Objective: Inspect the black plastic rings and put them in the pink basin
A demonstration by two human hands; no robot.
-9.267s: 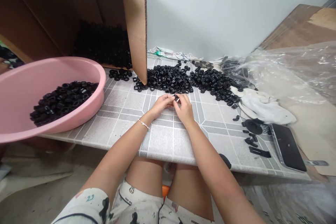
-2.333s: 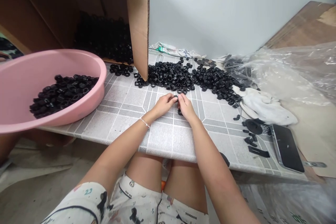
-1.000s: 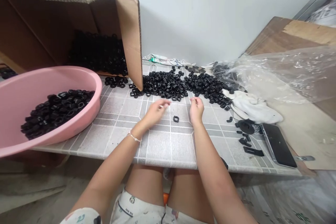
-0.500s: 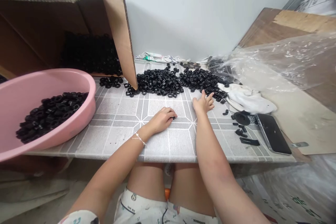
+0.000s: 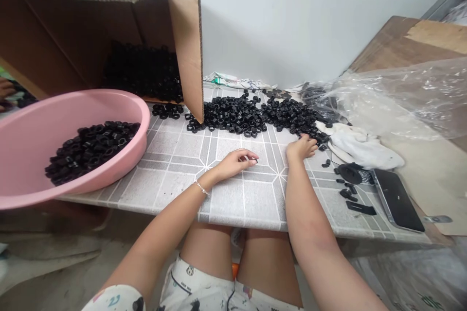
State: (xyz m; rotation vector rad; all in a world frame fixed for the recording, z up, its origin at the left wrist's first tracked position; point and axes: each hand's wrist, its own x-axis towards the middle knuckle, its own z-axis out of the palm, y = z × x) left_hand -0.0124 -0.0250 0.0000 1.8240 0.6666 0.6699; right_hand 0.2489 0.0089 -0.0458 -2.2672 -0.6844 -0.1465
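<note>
My left hand rests over the grey tiled tabletop, with a small black hex nut pinched edge-on at its fingertips. My right hand lies further right, its fingers apart and touching the near edge of a spread of loose black hex nuts. A second heap adjoins that spread on the left. More nuts fill a pink plastic basin and a tipped cardboard box.
A white cloth and clear plastic sheeting lie to the right. A black phone and several black parts sit near the right edge. Another person's hand shows behind the box.
The nut that lay on the tile is now at my left fingertips. My right hand has shifted right to the edge of the nuts, and the view has swung slightly.
</note>
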